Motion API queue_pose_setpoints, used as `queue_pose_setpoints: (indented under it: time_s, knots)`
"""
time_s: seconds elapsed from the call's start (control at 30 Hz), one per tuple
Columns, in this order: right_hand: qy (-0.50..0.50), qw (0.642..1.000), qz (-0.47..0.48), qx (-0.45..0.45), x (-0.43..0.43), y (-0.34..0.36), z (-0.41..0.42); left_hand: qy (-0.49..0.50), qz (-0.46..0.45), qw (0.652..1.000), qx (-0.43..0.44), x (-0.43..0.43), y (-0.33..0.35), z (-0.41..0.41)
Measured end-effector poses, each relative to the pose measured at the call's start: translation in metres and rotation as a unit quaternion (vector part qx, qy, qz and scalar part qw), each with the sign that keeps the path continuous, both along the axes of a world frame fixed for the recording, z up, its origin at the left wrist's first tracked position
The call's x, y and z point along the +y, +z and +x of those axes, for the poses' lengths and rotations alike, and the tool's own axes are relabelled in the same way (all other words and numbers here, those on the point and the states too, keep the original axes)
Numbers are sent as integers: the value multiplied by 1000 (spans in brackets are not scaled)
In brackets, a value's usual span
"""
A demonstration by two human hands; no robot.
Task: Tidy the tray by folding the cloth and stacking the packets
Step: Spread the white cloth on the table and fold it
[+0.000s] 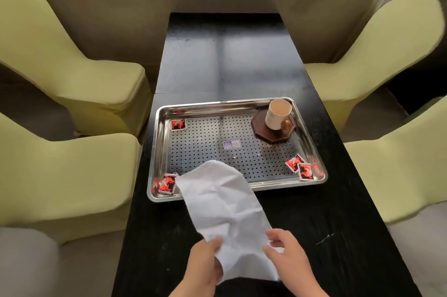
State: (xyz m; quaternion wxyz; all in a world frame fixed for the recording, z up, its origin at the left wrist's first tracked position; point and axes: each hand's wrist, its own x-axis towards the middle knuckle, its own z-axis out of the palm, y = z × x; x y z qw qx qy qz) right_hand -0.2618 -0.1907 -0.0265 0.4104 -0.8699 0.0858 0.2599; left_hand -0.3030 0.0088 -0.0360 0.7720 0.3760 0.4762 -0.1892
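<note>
Head view: white cloth (pixel 225 212) is stretched over black table (pixel 314 224), far end overlapping tray (pixel 160 151) near rim. Near end is gripped by left hand (pixel 205 262), right edge pinched by right hand (pixel 287 258). Red packets (pixel 178 124) are scattered in tray corners

Counting across one black table (pixel 217 66)
Showing one perforated steel tray (pixel 160 151), one crumpled white cloth (pixel 222 200), four red square packets (pixel 178 124), one cream ceramic mug (pixel 277 114), one dark octagonal coaster (pixel 260 127), four pale green covered chairs (pixel 72 66).
</note>
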Motion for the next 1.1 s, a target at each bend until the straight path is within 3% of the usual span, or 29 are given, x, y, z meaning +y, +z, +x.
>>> queue_pose_setpoints:
  time_s: [0.07, 0.2, 0.37, 0.43, 0.53, 0.67, 0.77, 0.83, 0.97, 1.1]
  knots:
    - [27, 999, 47, 2, 5, 5, -11, 40, -42, 998, -28, -13, 13, 9]
    - [120, 979, 136, 92, 14, 17, -15, 66, -97, 993, -25, -39, 24, 13]
    - [135, 986, 99, -20, 10, 30, 5, 88, -113, 983, -117, -57, 38, -2]
    - [117, 984, 115, -64, 1, 42, 21, 107, -51, 982, -146, -53, 46, -10]
    - [100, 973, 184, -98, -13, 75, 48, 143, 106, 977, -122, -39, 50, -26]
    - [97, 956, 237, -141, -30, 118, 85, 216, 217, 950, -61, -8, 38, -50]
    - [17, 953, 265, -144, -47, 123, 110, 251, 309, 917, -17, 15, 22, -65]
    - [-52, 964, 240, -107, -62, 107, 119, 251, 350, 902, 10, 25, 9, -72]
    - [-74, 995, 68, 28, -87, 34, 101, 222, 330, 916, 53, 25, -13, -77]
    - [-102, 988, 37, 111, -107, -13, 64, 208, 331, 919, 55, 23, -23, -75]
